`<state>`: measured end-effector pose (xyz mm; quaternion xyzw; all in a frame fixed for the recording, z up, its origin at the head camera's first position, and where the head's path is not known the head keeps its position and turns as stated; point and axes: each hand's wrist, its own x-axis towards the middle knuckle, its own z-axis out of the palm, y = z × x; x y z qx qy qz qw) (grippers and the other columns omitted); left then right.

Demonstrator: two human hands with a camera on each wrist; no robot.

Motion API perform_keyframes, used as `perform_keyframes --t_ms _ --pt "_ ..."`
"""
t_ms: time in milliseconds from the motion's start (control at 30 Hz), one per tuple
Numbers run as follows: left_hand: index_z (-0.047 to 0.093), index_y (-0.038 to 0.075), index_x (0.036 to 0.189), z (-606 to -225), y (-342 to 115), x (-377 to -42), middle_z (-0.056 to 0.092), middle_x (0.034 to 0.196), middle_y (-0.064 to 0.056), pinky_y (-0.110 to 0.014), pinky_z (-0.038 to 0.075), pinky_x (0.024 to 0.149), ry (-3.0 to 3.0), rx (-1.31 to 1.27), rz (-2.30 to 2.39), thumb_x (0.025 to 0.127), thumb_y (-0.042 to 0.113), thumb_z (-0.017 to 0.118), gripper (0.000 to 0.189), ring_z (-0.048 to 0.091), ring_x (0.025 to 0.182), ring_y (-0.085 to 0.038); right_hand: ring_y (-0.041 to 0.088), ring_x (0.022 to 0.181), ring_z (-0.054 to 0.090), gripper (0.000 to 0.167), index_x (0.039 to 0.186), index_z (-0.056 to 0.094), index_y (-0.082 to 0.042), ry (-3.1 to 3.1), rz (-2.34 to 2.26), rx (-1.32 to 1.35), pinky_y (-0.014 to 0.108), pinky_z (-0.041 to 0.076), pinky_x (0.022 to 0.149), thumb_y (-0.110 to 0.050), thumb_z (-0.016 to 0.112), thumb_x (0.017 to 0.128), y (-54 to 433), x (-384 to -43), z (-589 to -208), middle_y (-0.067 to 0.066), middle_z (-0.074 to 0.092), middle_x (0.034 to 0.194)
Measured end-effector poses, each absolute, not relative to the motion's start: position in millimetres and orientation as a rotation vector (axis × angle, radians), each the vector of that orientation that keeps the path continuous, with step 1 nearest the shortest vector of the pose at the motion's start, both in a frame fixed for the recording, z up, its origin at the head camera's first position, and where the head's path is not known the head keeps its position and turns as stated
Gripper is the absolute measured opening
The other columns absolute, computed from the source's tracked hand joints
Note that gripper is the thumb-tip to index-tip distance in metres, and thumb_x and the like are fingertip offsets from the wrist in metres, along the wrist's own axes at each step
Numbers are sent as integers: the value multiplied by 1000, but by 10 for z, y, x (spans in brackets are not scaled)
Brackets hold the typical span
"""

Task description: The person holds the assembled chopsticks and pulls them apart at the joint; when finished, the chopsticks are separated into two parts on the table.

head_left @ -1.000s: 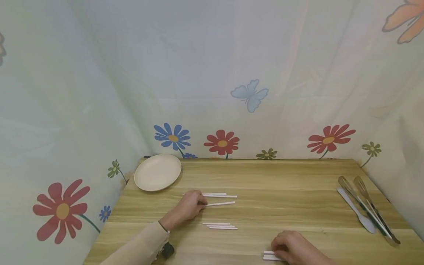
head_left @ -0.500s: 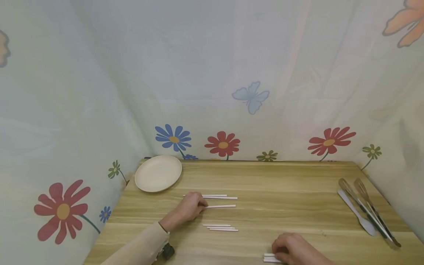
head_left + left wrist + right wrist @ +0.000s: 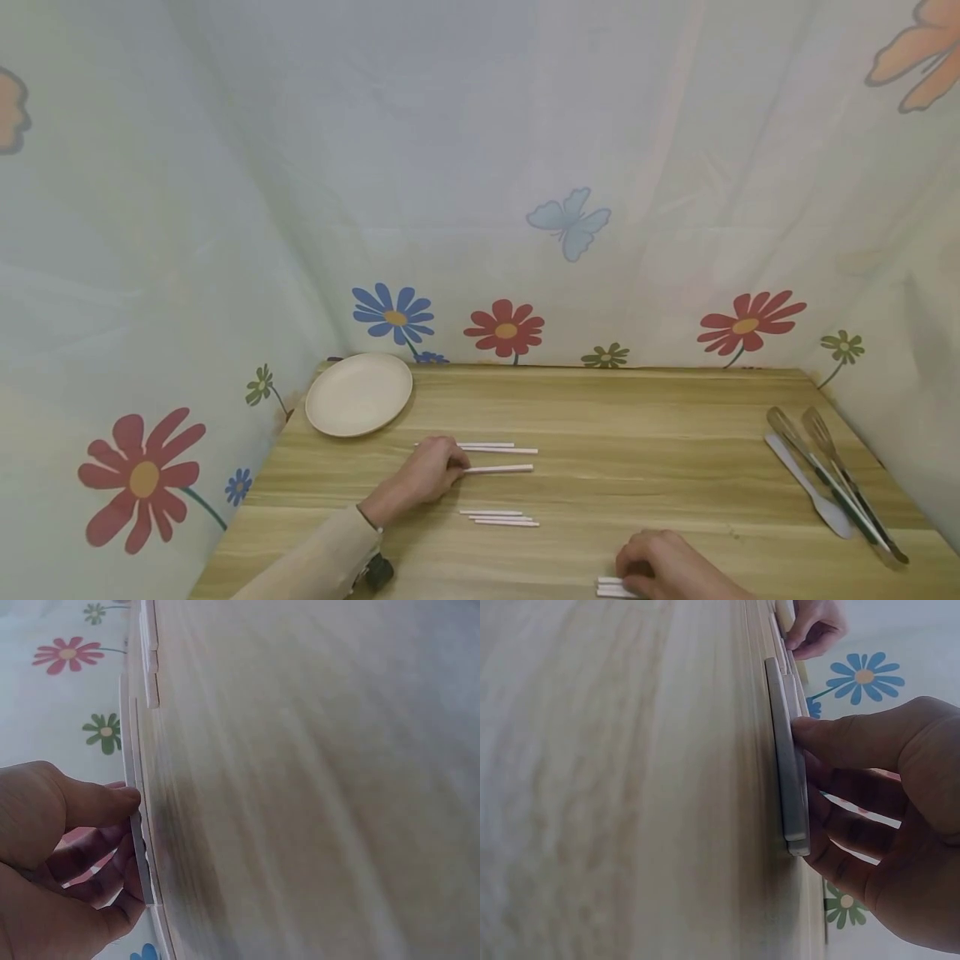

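In the head view my left hand (image 3: 431, 469) pinches the left end of a thin white stick (image 3: 501, 468) between thumb and fingers. Two more white sticks (image 3: 498, 450) lie just behind it, partly covered by that hand. Nearer the front, a group of three white sticks (image 3: 498, 518) lies side by side. My right hand (image 3: 667, 567), low on the right, grips a small bundle of white sticks (image 3: 611, 588). The right wrist view shows that bundle (image 3: 786, 761) flat along the tabletop, with the thumb on one side and curled fingers on the other.
A cream plate (image 3: 360, 394) sits at the back left of the wooden table (image 3: 637, 417). On the right lie a white spoon (image 3: 806, 487) and long tongs (image 3: 819, 427) with brown slotted heads. A flower-printed curtain (image 3: 465, 167) encloses the table.
The scene sits slightly lower in the head view as the camera tilts. The right end of the stick in my left hand has come a little toward me. Both hands stay nearly still.
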<state>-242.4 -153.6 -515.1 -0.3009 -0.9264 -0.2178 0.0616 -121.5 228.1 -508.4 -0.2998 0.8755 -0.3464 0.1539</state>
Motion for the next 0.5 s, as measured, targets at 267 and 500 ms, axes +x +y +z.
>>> perform_keyframes --t_ms 267,500 --pt "76 11 81 -5104 -1530 -2426 65 74 4 -21 48 62 -2808 -905 -672 81 7 76 4 56 66 -4 -6 77 54 8 86 73 -25 2506 -989 -836 21 49 66 -17 72 85 2282 -1232 -5089 -19 62 85" --pt "77 12 83 -5073 -1545 -2411 63 74 5 -20 46 61 -2820 -891 -689 81 6 76 7 54 66 -4 -6 77 55 6 88 74 -23 2511 -1000 -859 21 50 65 -18 72 85 2282 -1231 -5086 -19 63 85"
